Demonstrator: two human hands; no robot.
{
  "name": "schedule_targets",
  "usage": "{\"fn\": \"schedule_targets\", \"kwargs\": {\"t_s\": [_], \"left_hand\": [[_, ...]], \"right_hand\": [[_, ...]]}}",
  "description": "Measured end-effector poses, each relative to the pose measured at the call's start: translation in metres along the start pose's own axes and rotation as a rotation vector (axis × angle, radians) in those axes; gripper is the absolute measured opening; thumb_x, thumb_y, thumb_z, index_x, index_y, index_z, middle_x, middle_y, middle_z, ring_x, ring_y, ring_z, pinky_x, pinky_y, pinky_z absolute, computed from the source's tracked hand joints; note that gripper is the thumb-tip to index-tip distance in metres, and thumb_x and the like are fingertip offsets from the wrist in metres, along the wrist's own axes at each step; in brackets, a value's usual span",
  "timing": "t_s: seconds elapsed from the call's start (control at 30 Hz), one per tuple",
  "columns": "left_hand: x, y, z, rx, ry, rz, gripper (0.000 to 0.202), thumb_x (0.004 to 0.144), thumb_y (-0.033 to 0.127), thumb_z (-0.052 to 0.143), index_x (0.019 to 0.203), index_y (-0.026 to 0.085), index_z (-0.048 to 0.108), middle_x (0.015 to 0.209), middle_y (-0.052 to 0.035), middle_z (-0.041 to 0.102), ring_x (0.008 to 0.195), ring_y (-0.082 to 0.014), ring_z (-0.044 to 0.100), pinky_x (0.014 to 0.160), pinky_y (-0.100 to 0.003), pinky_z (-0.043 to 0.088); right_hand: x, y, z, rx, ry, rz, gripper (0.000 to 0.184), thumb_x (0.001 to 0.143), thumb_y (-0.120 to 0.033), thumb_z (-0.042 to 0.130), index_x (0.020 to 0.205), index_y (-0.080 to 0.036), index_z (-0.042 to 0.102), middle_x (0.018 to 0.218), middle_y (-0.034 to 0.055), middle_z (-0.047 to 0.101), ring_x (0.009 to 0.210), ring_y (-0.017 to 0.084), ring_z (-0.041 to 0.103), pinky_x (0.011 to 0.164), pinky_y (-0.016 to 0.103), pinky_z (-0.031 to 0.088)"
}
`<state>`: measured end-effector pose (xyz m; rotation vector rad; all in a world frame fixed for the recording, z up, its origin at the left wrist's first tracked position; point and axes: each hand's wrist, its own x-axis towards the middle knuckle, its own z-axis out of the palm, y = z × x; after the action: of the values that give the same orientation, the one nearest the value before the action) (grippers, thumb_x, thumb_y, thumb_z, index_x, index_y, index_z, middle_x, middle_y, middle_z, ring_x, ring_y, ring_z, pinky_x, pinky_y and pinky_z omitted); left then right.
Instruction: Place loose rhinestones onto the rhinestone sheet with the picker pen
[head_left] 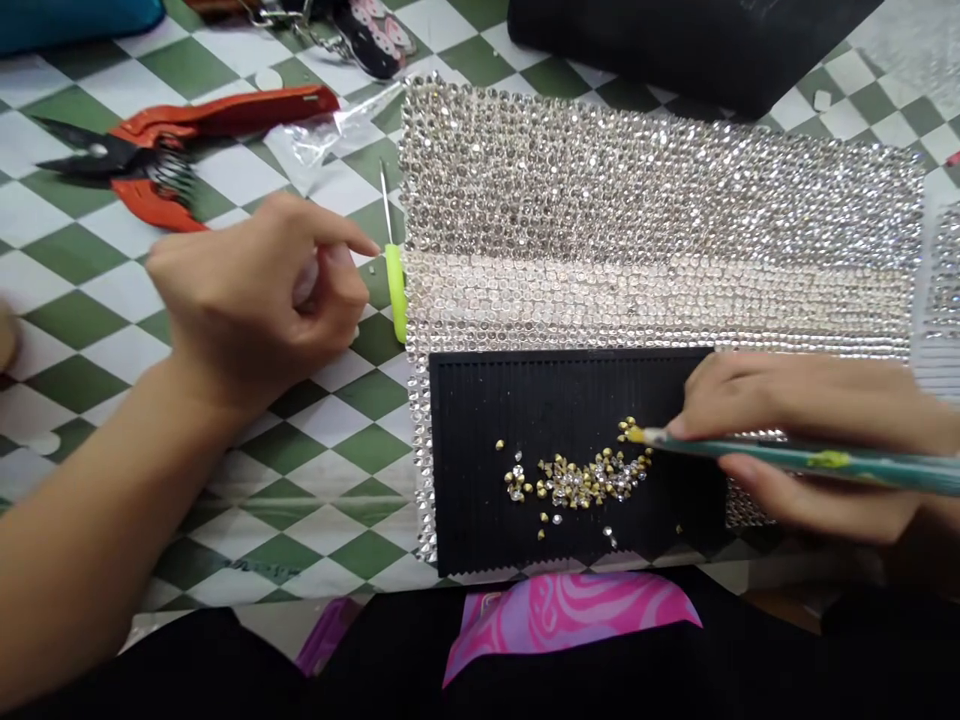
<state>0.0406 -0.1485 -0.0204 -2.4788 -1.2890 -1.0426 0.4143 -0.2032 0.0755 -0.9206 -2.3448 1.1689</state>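
My right hand (795,430) grips a teal pencil (795,457) with a yellowish tip. That tip touches or hovers just over loose gold-backed rhinestones (592,480) heaped on a black ridged tray (480,400). Under the tray lies a sheet of rows of clear rhinestones (660,190), with a paler band across its middle. My left hand (255,290) is held over the checkered cloth with its fingers curled, the index finger bent toward a thin-pointed tool with a lime-green handle (396,295). Whether anything is inside the curled fingers is hidden.
Orange-handled cutters (217,115) lie at the upper left, beside a clear plastic scrap (311,145). Keys with a patterned fob (371,35) and a black case (675,45) sit along the far side. Pink patterned fabric (577,615) shows below the table edge.
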Motion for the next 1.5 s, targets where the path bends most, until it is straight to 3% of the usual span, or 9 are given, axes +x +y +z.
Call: {"fn": "schedule_targets", "kwargs": {"t_s": [0.17, 0.5, 0.63, 0.83, 1.03, 1.23, 1.4, 1.5], "left_hand": [[-0.003, 0.000, 0.000, -0.005, -0.033, -0.023, 0.032, 0.077, 0.019, 0.043, 0.087, 0.015, 0.073, 0.055, 0.0035, 0.035, 0.049, 0.0028, 0.031, 0.055, -0.015, 0.019], [0.000, 0.003, -0.002, -0.046, -0.144, -0.299, 0.040, 0.074, 0.035, 0.044, 0.081, 0.012, 0.076, 0.050, 0.0046, 0.025, 0.050, 0.0035, 0.013, 0.056, -0.018, 0.017], [0.003, 0.002, -0.001, -0.073, -0.145, -0.333, 0.041, 0.072, 0.038, 0.044, 0.078, 0.013, 0.076, 0.049, 0.0046, 0.023, 0.048, 0.0024, 0.017, 0.057, -0.020, 0.016], [0.002, 0.005, -0.003, -0.093, -0.170, -0.393, 0.040, 0.073, 0.038, 0.047, 0.079, 0.013, 0.077, 0.049, 0.0053, 0.024, 0.051, 0.0018, 0.009, 0.057, -0.021, 0.021], [0.002, 0.004, -0.001, -0.037, -0.127, -0.281, 0.037, 0.077, 0.032, 0.045, 0.077, 0.013, 0.076, 0.049, 0.0043, 0.026, 0.048, 0.0020, 0.014, 0.055, -0.020, 0.012], [-0.005, -0.003, 0.005, -0.035, -0.047, -0.107, 0.034, 0.079, 0.028, 0.044, 0.081, 0.016, 0.075, 0.051, 0.0033, 0.029, 0.048, -0.0001, 0.037, 0.052, -0.016, 0.019], [-0.005, -0.003, 0.002, -0.051, -0.073, -0.181, 0.034, 0.077, 0.027, 0.045, 0.082, 0.014, 0.076, 0.054, 0.0023, 0.043, 0.049, 0.0004, 0.037, 0.052, -0.018, 0.022], [-0.002, -0.001, 0.001, -0.065, -0.127, -0.247, 0.035, 0.075, 0.031, 0.045, 0.080, 0.013, 0.075, 0.052, 0.0030, 0.036, 0.049, 0.0009, 0.035, 0.053, -0.017, 0.021]], "right_hand": [[-0.001, 0.005, 0.014, 0.098, -0.060, -0.056, 0.021, 0.088, -0.006, 0.060, 0.105, -0.013, 0.070, 0.076, 0.0010, 0.064, 0.070, 0.011, 0.055, 0.063, 0.027, 0.049], [-0.001, 0.000, 0.016, 0.119, -0.068, -0.071, 0.017, 0.090, -0.006, 0.060, 0.104, -0.012, 0.069, 0.076, 0.0021, 0.065, 0.070, 0.012, 0.056, 0.064, 0.029, 0.050], [-0.001, 0.001, 0.017, 0.100, -0.084, -0.076, 0.018, 0.091, -0.007, 0.060, 0.105, -0.013, 0.069, 0.077, 0.0025, 0.065, 0.071, 0.013, 0.056, 0.063, 0.030, 0.047], [-0.001, 0.001, 0.019, 0.128, -0.029, -0.088, 0.015, 0.089, -0.006, 0.060, 0.099, -0.012, 0.068, 0.072, 0.0025, 0.061, 0.065, 0.013, 0.053, 0.061, 0.032, 0.043], [-0.001, -0.001, 0.018, 0.098, -0.050, -0.062, 0.017, 0.088, -0.003, 0.058, 0.098, -0.013, 0.068, 0.072, 0.0023, 0.061, 0.067, 0.012, 0.053, 0.063, 0.031, 0.044], [-0.003, 0.000, 0.018, 0.113, -0.022, -0.053, 0.019, 0.088, -0.005, 0.059, 0.101, -0.013, 0.070, 0.073, 0.0025, 0.063, 0.067, 0.012, 0.053, 0.061, 0.030, 0.047], [0.001, 0.000, 0.015, 0.098, -0.018, -0.064, 0.021, 0.086, -0.002, 0.057, 0.099, -0.014, 0.069, 0.070, 0.0020, 0.063, 0.064, 0.012, 0.054, 0.060, 0.030, 0.048], [0.003, -0.002, 0.012, 0.087, -0.028, -0.049, 0.024, 0.086, -0.002, 0.056, 0.100, -0.017, 0.069, 0.072, 0.0020, 0.065, 0.065, 0.012, 0.056, 0.060, 0.030, 0.050]]}}
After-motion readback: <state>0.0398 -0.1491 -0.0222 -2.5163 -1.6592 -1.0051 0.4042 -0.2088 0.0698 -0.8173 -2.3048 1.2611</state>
